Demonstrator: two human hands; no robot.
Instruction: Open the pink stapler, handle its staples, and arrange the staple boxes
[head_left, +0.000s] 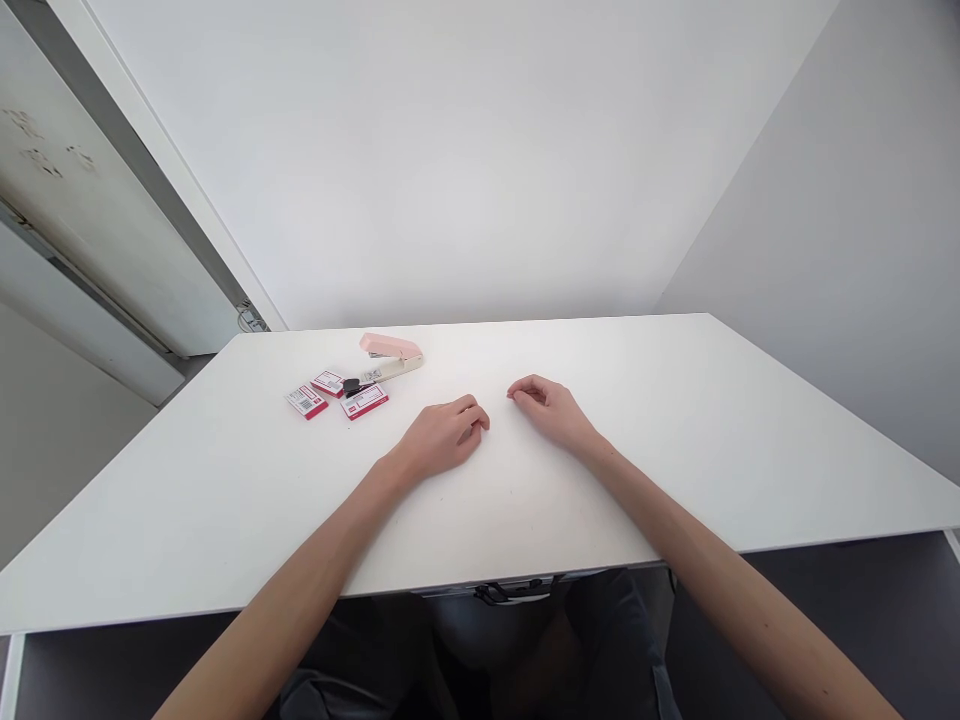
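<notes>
My left hand rests on the white table, its fingers loosely curled and the thumb close to them. Nothing shows in it. To its right, my right hand lies on its side with the fingers bent together towards the thumb, also with nothing visible in it. The hands are apart. Beyond my left hand stands a pink and cream stapler, its top arm raised from the base. A small black staple remover lies by the stapler's front end, among small red-and-white boxes, apparently of staples.
Two more red-and-white boxes, one farther left and one behind it, lie at the table's back left. A white wall rises behind the table and a grey wall stands on the right. Dark cables hang under the front edge.
</notes>
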